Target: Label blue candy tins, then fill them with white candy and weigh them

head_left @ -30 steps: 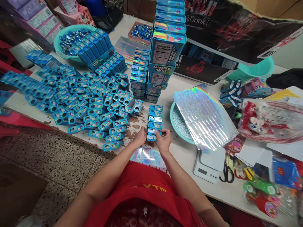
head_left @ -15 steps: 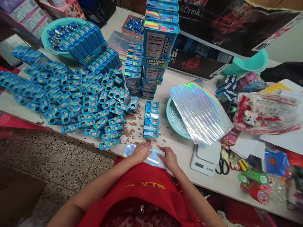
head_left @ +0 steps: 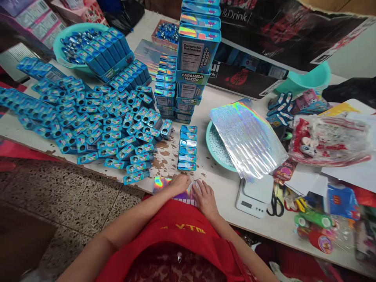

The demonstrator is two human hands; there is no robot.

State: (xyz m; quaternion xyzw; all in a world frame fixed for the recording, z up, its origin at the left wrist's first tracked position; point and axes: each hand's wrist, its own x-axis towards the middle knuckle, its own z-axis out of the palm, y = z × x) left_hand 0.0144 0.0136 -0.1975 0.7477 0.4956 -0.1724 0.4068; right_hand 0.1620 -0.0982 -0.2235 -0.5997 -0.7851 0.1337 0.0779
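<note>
My left hand [head_left: 179, 183] is curled, its fingertips pinched on a holographic sticker sheet [head_left: 160, 183] at the table's front edge. Beside it my right hand [head_left: 205, 195] lies flat on the same sheet with fingers spread. Just beyond both hands stands a neat column of small blue candy boxes [head_left: 187, 148]. To its left, a large loose pile of the same blue boxes [head_left: 96, 121] covers the table.
Tall stacked blue display cartons [head_left: 195, 58] stand behind the column. A teal bowl [head_left: 210, 145] of white pellets holds more holographic sheets [head_left: 246, 137]. A white scale [head_left: 254, 197], scissors [head_left: 275, 203] and toy bags lie right. A teal basin [head_left: 61, 37] sits far left.
Both hands let go of the nearest box in the column and drew back to the holographic sheet at the table edge. The left hand has since curled onto the sheet.
</note>
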